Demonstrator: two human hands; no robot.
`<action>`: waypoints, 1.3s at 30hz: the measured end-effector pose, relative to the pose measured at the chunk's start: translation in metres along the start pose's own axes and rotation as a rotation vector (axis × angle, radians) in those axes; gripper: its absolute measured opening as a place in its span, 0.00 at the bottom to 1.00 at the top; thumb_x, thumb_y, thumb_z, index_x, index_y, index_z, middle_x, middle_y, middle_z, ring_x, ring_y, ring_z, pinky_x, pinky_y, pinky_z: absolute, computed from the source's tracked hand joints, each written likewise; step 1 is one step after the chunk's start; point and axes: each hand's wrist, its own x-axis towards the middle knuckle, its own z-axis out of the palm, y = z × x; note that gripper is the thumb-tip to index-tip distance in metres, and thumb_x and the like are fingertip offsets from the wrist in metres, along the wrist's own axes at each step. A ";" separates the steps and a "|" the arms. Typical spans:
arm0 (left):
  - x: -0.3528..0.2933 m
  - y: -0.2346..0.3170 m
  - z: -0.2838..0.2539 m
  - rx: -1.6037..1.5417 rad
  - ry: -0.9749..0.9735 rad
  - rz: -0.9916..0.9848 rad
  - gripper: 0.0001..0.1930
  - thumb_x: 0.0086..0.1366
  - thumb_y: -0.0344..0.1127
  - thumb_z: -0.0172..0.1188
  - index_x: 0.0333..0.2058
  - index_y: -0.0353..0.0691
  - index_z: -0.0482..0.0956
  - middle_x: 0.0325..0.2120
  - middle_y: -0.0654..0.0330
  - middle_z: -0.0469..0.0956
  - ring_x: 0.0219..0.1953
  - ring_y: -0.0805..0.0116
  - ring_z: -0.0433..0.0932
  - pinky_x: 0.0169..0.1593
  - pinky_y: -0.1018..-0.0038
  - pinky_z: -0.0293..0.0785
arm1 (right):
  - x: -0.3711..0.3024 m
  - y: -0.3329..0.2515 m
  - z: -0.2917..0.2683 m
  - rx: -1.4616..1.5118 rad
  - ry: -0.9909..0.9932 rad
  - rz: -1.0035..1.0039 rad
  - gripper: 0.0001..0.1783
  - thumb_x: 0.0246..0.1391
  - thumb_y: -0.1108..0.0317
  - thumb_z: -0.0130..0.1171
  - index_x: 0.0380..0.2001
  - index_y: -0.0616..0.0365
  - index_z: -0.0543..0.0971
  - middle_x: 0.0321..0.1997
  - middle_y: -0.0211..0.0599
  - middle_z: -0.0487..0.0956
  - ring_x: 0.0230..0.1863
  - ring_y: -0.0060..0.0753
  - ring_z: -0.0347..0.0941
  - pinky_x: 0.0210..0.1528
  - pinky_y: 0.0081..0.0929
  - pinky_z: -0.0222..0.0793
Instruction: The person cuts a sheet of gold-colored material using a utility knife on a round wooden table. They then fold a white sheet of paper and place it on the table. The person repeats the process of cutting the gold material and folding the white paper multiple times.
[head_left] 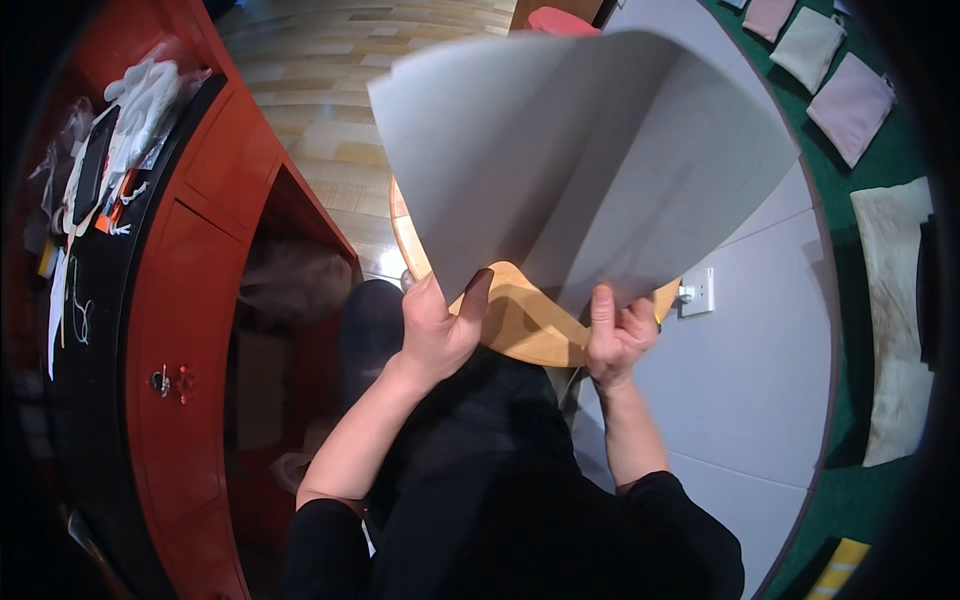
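One wide fisheye view, worn on the head and aimed downward
From the left of two side-by-side lenses it looks over the wearer's black-clothed torso (480, 500), close above a large smooth grey sheet (480, 150); a red-fronted black counter (98, 410) curves at left, pale-grey panelling (740, 390) at right, and tan plank-patterned floor (310, 70) lies far.

To your left stands a red cabinet (180, 300) with a flat black top (105, 420) bearing crumpled white plastic (150, 95), while to your right a white wall socket (705, 292) sits in a pale grey panel (740, 380) beside a green surface (848, 300) holding small pink and cream pouches (850, 108).
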 end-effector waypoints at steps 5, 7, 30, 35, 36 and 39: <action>-0.051 -0.068 0.022 0.276 0.020 -0.265 0.10 0.68 0.32 0.64 0.47 0.42 0.84 0.34 0.54 0.86 0.38 0.52 0.85 0.52 0.61 0.71 | -0.061 0.089 0.017 -0.108 -0.052 0.228 0.07 0.70 0.71 0.57 0.45 0.66 0.77 0.32 0.34 0.79 0.32 0.18 0.73 0.35 0.20 0.71; -0.050 -0.063 0.023 0.276 0.043 -0.282 0.11 0.68 0.32 0.64 0.48 0.42 0.84 0.35 0.54 0.87 0.39 0.50 0.85 0.55 0.60 0.70 | -0.051 0.089 0.012 -0.116 -0.085 0.250 0.07 0.71 0.71 0.56 0.44 0.65 0.77 0.29 0.29 0.75 0.29 0.15 0.68 0.32 0.19 0.66; -0.051 -0.033 -0.037 -0.464 -0.300 -1.576 0.19 0.73 0.26 0.58 0.60 0.24 0.72 0.50 0.46 0.80 0.50 0.57 0.82 0.56 0.61 0.81 | -0.050 0.080 -0.078 -0.012 -0.475 0.456 0.23 0.75 0.71 0.46 0.68 0.69 0.66 0.58 0.46 0.81 0.54 0.28 0.80 0.55 0.22 0.76; -0.048 -0.028 -0.038 -0.422 -0.340 -1.581 0.19 0.73 0.27 0.59 0.59 0.24 0.73 0.51 0.46 0.80 0.52 0.57 0.81 0.56 0.61 0.80 | -0.032 0.081 -0.074 0.473 -0.178 1.057 0.29 0.67 0.79 0.57 0.68 0.73 0.63 0.56 0.51 0.80 0.52 0.32 0.82 0.53 0.25 0.78; -0.049 -0.028 -0.036 -0.415 -0.350 -1.579 0.19 0.73 0.27 0.60 0.59 0.24 0.73 0.51 0.46 0.80 0.52 0.56 0.82 0.56 0.61 0.80 | -0.032 0.079 -0.069 0.393 -0.196 1.017 0.29 0.67 0.79 0.57 0.68 0.72 0.63 0.55 0.50 0.80 0.51 0.31 0.82 0.52 0.24 0.78; -0.055 -0.024 -0.033 -0.391 -0.391 -1.564 0.20 0.72 0.28 0.61 0.59 0.24 0.73 0.50 0.46 0.81 0.51 0.57 0.82 0.57 0.62 0.79 | -0.040 0.075 -0.047 0.290 -0.219 0.866 0.29 0.65 0.82 0.57 0.67 0.70 0.64 0.52 0.44 0.81 0.50 0.27 0.81 0.52 0.24 0.79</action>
